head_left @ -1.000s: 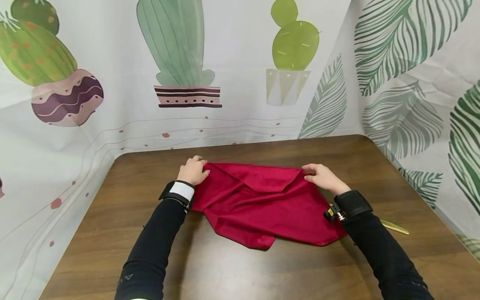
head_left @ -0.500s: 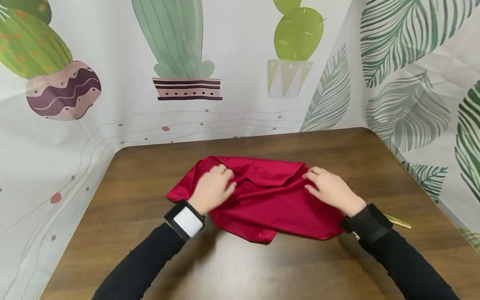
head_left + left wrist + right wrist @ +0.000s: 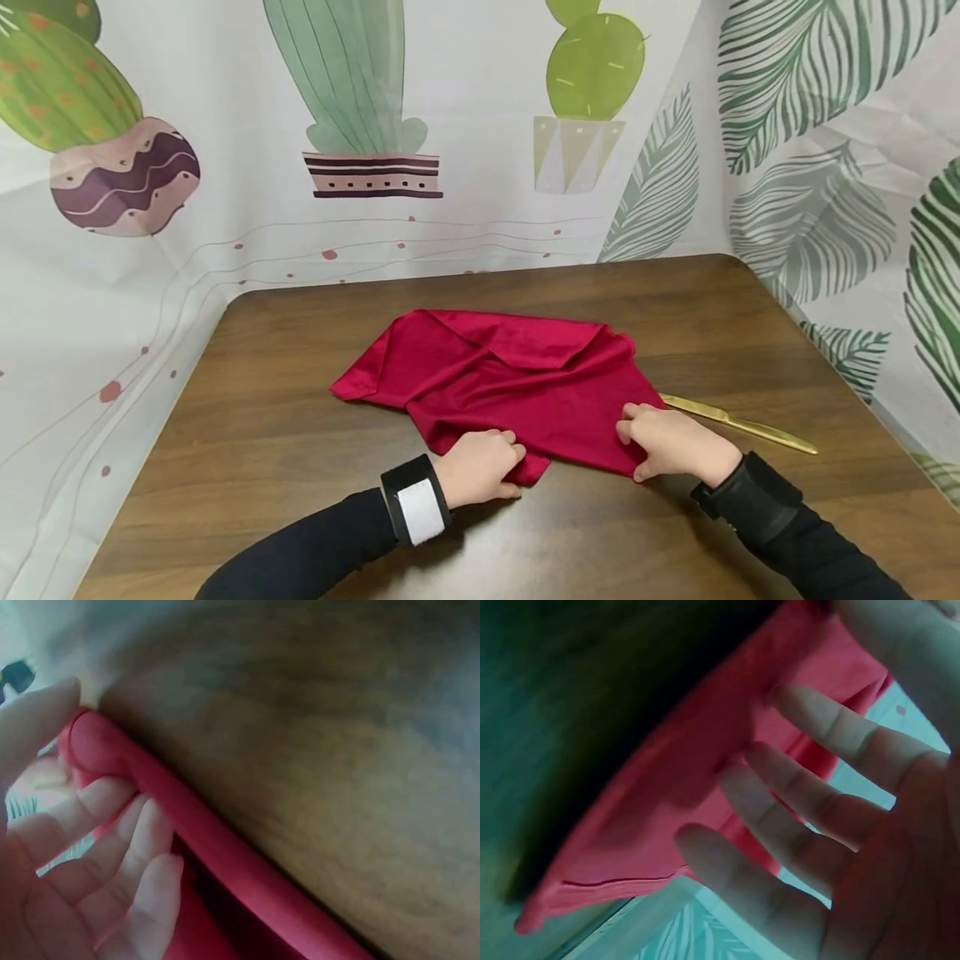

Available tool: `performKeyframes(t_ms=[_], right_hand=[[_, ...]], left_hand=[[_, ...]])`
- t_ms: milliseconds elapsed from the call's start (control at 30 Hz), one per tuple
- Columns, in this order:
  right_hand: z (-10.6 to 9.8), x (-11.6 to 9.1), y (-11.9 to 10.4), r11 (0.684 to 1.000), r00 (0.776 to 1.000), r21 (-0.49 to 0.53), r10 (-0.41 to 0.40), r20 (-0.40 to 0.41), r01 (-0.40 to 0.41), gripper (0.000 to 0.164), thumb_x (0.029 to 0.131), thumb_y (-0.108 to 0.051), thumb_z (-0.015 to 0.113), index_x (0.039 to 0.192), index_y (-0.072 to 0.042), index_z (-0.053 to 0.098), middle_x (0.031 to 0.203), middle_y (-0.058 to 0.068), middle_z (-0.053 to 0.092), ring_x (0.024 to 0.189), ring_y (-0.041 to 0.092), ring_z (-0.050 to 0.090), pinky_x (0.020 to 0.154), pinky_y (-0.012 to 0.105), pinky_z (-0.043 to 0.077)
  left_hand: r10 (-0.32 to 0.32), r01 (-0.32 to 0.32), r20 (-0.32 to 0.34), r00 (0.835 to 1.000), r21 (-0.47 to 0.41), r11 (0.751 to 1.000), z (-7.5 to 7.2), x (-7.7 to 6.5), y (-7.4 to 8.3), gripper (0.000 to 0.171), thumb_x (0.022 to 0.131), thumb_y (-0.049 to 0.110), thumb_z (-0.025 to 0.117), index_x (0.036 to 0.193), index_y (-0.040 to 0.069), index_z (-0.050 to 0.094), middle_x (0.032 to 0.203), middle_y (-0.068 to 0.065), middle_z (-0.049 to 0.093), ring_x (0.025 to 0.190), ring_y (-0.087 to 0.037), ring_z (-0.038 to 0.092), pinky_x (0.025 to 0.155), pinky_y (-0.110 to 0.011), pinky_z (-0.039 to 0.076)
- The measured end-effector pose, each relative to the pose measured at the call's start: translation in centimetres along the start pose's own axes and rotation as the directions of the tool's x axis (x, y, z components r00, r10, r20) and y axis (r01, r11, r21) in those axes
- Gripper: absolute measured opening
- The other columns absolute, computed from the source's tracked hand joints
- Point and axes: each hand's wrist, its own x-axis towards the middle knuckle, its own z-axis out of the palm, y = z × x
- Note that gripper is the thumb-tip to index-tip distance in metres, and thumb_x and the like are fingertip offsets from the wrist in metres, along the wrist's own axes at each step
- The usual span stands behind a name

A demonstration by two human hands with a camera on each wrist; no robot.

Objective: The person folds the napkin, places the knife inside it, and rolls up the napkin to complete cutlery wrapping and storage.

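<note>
A folded, glossy red cloth (image 3: 480, 383) lies on the wooden table, creased across its middle, with one pointed corner out to the left. At its front edge is my left hand (image 3: 480, 468); in the left wrist view the fingers (image 3: 112, 862) touch the cloth and the thumb stands apart from them. My right hand (image 3: 678, 442) is over the front right corner. Its loosely bent fingertips rest on the cloth (image 3: 675, 772) in the right wrist view, with the thumb spread away. Neither hand visibly pinches the fabric.
A gold table knife (image 3: 750, 427) lies just right of the cloth, behind the right hand, its tip reaching the cloth's edge. The brown table (image 3: 247, 467) runs back to a white hanging sheet (image 3: 487, 150) printed with cacti and leaves.
My left hand has left the cloth's far left corner and come to its front edge. The right hand has slid from the far right corner to the front right. The left corner now lies flat.
</note>
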Motion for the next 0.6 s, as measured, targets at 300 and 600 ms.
performKeyframes(t_ms=[300, 600], right_hand=[[0.4, 0.8, 0.8, 0.996, 0.994, -0.023, -0.092, -0.064, 0.091, 0.027, 0.061, -0.006, 0.073, 0.062, -0.016, 0.048, 0.069, -0.004, 0.035, 0.062, 0.013, 0.038, 0.050, 0.023, 0.034], [0.7, 1.6, 1.4, 0.996, 0.993, 0.019, -0.089, -0.074, 0.091, 0.025, 0.064, 0.002, 0.067, 0.064, -0.014, 0.048, 0.066, -0.003, 0.035, 0.057, 0.011, 0.036, 0.051, 0.022, 0.032]], left_hand=[[0.003, 0.000, -0.060, 0.998, 0.046, 0.999, 0.7, 0.0, 0.1, 0.005, 0.073, 0.015, 0.065, 0.077, 0.017, 0.063, 0.071, 0.002, 0.047, 0.062, -0.014, 0.049, 0.049, -0.023, 0.043], [-0.052, 0.057, -0.080, 0.995, 0.062, 0.996, 0.8, -2.2, -3.0, 0.014, 0.073, 0.005, 0.062, 0.081, 0.015, 0.067, 0.073, 0.000, 0.049, 0.065, -0.016, 0.049, 0.047, -0.024, 0.043]])
